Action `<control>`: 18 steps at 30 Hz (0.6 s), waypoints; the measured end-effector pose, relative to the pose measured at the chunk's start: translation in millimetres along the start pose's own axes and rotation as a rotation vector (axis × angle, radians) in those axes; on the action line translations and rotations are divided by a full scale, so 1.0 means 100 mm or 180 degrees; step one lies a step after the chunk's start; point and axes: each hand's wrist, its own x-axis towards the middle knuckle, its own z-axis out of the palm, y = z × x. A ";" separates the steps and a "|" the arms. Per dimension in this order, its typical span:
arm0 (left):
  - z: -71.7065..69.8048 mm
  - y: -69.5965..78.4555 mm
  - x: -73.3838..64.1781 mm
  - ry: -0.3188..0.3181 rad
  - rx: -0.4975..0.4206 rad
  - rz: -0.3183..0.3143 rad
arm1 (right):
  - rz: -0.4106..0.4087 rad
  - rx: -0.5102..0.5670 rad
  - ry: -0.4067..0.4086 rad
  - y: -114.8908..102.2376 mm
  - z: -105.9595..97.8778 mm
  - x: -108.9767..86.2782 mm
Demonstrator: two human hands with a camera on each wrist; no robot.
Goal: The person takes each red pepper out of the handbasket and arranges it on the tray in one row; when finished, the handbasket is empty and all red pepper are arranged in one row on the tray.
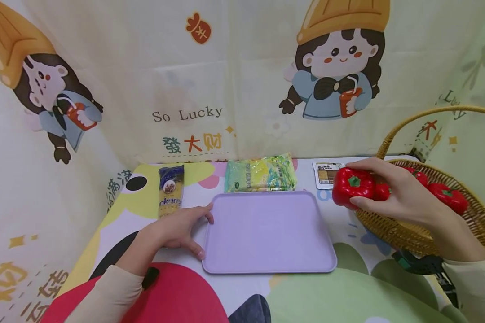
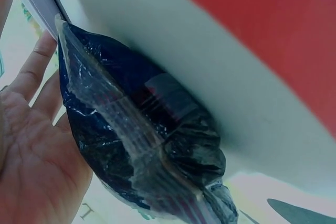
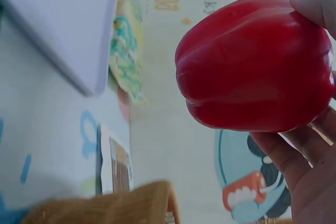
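Note:
My right hand (image 1: 400, 193) grips a shiny red bell pepper (image 1: 352, 185) with a green stem, held up beside the basket's left rim. In the right wrist view, thumb and fingers lie around the pepper (image 3: 252, 66). A pale purple tray (image 1: 268, 233) lies flat on the table. At its left edge rests my left hand (image 1: 182, 231), thumb and fingers spread. Just beyond that hand is a pasta packet (image 1: 171, 188) with a dark blue top, partly hidden by it. The left wrist view shows the packet's crumpled dark blue end (image 2: 142, 114) beside the palm.
At the right stands a wicker basket (image 1: 412, 233) with a tall handle, holding several red vegetables (image 1: 448, 197). Behind the tray lies a green and yellow plastic packet (image 1: 260, 174). A flat white packet (image 1: 325, 175) lies left of the basket. A printed cloth covers the table.

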 end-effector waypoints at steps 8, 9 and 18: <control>0.07 0.01 0.02 -0.0026 -0.0005 -0.0077 | -0.0071 0.0171 -0.0098 -0.03 0.20 0.20; 0.06 0.01 0.01 -0.0025 -0.0009 -0.0092 | -0.0082 0.0209 -0.0084 -0.04 0.23 0.22; 0.05 -0.03 0.01 0.0000 0.0023 -0.0066 | -0.0077 0.0586 -0.0084 -0.03 0.50 0.40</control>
